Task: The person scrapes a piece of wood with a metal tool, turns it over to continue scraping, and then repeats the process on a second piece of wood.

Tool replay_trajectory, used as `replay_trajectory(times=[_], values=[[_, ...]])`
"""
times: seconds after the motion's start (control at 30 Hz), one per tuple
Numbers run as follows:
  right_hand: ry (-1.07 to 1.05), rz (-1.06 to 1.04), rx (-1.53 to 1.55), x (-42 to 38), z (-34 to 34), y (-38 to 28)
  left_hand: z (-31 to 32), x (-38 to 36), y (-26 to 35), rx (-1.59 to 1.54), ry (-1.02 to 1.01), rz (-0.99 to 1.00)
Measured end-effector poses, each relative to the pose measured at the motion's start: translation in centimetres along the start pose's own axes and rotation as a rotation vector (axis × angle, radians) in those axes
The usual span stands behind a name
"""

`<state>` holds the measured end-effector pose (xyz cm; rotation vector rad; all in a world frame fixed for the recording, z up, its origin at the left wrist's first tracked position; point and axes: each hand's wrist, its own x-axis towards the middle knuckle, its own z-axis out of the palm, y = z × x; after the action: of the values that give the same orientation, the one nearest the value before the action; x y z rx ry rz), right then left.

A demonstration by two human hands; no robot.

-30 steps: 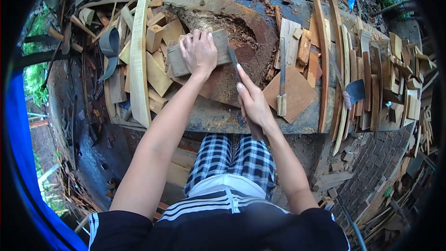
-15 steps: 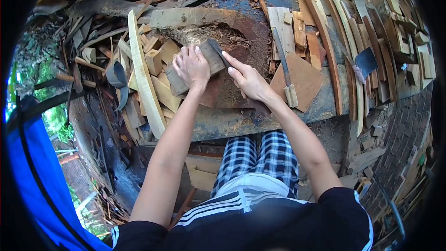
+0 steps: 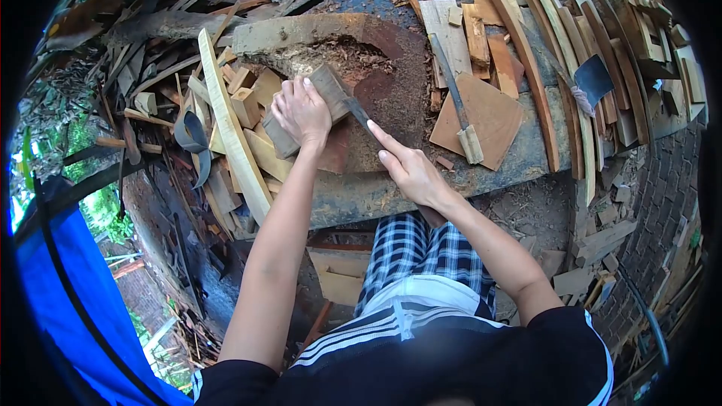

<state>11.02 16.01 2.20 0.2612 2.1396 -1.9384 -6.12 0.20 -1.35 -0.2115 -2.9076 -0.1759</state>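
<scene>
My left hand [image 3: 302,113] is closed over a weathered grey-brown wood block [image 3: 331,89], pressing it down at a tilt on the thick worn slab. In my right hand [image 3: 410,173] is a dark, narrow flat-bladed tool [image 3: 359,111], its tip against the block's right end. The index finger stretches along the blade, and a brown end shows below the palm. Most of the grip is hidden by the hand. Right of this hand, a long blade with a pale wooden handle [image 3: 470,143] lies across a square brown board [image 3: 489,116].
Wood offcuts [image 3: 244,105] and a long pale curved strip [image 3: 226,120] lie left of the slab [image 3: 391,113]. Long curved strips [image 3: 519,45] cross the bench [image 3: 346,199] at right, near a dark curved sheet [image 3: 594,80]. Blue fabric [image 3: 75,286] hangs at lower left.
My right hand has drawn the tool down and toward my body, so less blade overlaps the block's end. My left hand keeps its hold; the whole view has shifted slightly.
</scene>
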Motion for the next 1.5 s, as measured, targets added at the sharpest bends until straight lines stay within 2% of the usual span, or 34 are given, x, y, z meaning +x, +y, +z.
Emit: replay_trajectory(times=[0.07,0.1,0.13,0.2,0.23,0.3,0.33,0.4,0.43,0.57,0.6,0.67,0.7,0.73,0.8,0.83,0.93,0.97,1.1,1.17,1.2,1.3,1.4,1.5], values=[[-0.01,0.008,0.013,0.3,-0.1,-0.1,0.0,0.1,-0.1,-0.007,0.008,0.003],[-0.072,0.093,-0.014,1.7,-0.5,-0.6,0.0,-0.1,-0.1,-0.021,0.016,0.009],[0.012,-0.063,-0.006,3.3,-0.4,-0.7,0.1,-0.3,0.0,-0.019,0.014,0.004],[-0.131,0.148,-0.008,5.5,-1.7,-3.4,0.1,-0.1,-0.2,-0.022,0.013,0.011],[-0.125,0.144,-0.006,5.2,-1.3,-2.6,0.0,-0.1,-0.1,0.0,0.021,0.018],[0.023,-0.142,-0.021,3.4,-0.4,0.3,0.1,0.0,0.0,-0.007,0.014,0.014],[0.016,-0.141,-0.025,2.5,-0.9,0.1,0.0,-0.1,0.0,-0.004,0.01,0.001],[-0.11,0.078,0.016,0.8,-1.5,-0.4,-0.1,0.0,-0.1,0.004,0.004,-0.002],[-0.105,0.101,0.024,1.5,-1.5,-0.6,-0.2,-0.1,0.0,0.0,0.005,0.009],[-0.052,-0.009,0.031,6.8,-1.2,-1.4,-0.2,-0.2,-0.2,0.008,0.009,0.008],[-0.045,-0.009,0.038,6.4,-1.4,-1.9,-0.4,-0.2,-0.1,-0.001,-0.004,0.003],[-0.189,0.167,0.042,4.2,-2.7,-2.7,-0.2,0.1,0.3,-0.024,-0.019,-0.008],[-0.12,0.067,0.044,2.9,-2.4,-2.6,0.0,0.1,0.2,-0.022,0.002,0.002],[-0.13,0.072,0.044,3.0,-2.4,-2.4,0.0,-0.1,0.0,-0.016,0.019,0.01],[-0.234,0.293,0.067,3.7,-2.7,-2.9,-0.3,-0.5,-0.1,-0.017,-0.018,-0.003],[-0.077,0.055,0.063,5.1,-1.9,-1.9,-0.4,-0.1,0.1,-0.021,-0.037,-0.009],[-0.055,0.046,0.033,6.3,-1.9,-2.2,-0.4,0.0,0.1,-0.005,-0.011,0.005],[-0.019,-0.06,-0.011,5.5,-1.2,-0.4,-0.1,0.0,0.1,-0.009,-0.012,0.003],[-0.044,0.013,-0.059,3.6,-1.4,-1.4,-0.3,-0.7,-0.2,0.006,-0.021,0.002],[-0.044,0.029,-0.275,4.3,-1.5,-2.0,-0.1,0.3,0.1,-0.002,-0.002,0.009],[-0.047,0.032,-0.279,4.1,-1.2,-2.2,-0.1,0.2,0.0,-0.016,-0.002,0.008],[0.126,-0.08,-0.493,3.2,0.5,-2.2,-0.1,-0.2,0.1,-0.024,0.026,0.013],[0.139,-0.057,-0.652,2.0,0.9,-1.7,-0.1,0.2,-0.1,-0.03,0.03,0.014],[0.147,-0.058,-0.678,6.1,1.3,-2.5,-0.3,-0.4,0.4,-0.033,-0.004,-0.004]])
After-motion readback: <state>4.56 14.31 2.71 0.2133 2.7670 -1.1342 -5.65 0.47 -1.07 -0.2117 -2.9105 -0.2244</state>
